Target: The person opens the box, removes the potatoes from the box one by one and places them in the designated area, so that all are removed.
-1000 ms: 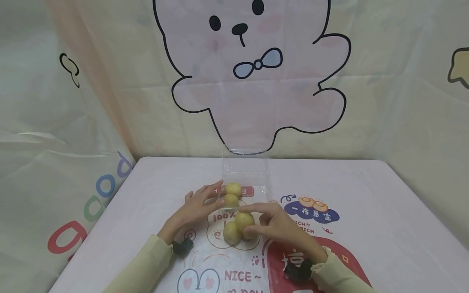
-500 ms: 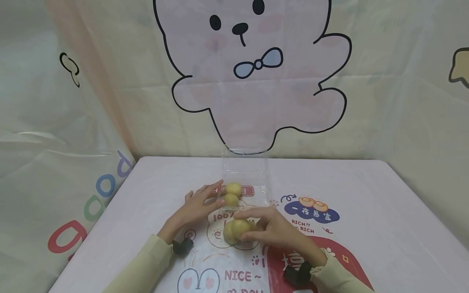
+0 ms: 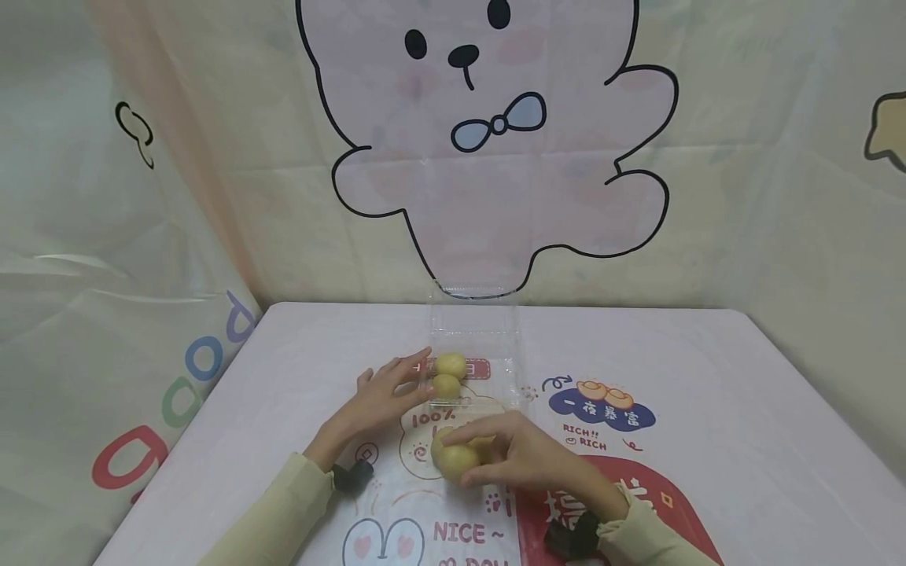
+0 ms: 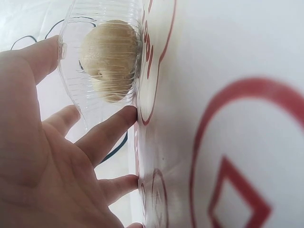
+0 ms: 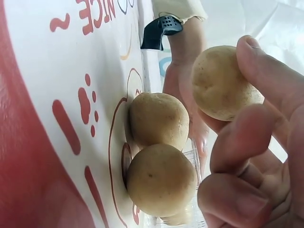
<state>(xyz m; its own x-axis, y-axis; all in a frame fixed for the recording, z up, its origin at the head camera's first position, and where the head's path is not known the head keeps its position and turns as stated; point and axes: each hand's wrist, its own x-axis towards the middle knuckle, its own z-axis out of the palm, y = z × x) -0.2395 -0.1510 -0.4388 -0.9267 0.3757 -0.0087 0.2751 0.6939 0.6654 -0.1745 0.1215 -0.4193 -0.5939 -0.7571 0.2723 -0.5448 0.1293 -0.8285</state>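
My right hand (image 3: 520, 456) pinches a small round potato (image 5: 221, 80) between thumb and fingers. In the right wrist view it is raised above the table beside two more potatoes, a nearer potato (image 5: 161, 180) and a farther potato (image 5: 159, 121), which touch each other. The head view mostly hides that pair behind the hand. My left hand (image 3: 385, 397) rests at the left side of a clear plastic clamshell box (image 3: 476, 318), fingers extended and fingertips against its wall. Inside, along the left side, lie a back potato (image 3: 451, 365) and a front potato (image 3: 446, 386).
The box's lid stands open toward the back of the table. A printed white cover (image 3: 637, 346) lies over the tabletop, with a red patch (image 3: 658, 503) at front right. Behind the table hangs a curtain (image 3: 708, 228) with a bear drawing.
My right hand has moved toward me and slightly left, carrying the pinched potato over the pair on the table. My left hand has stayed at the box.
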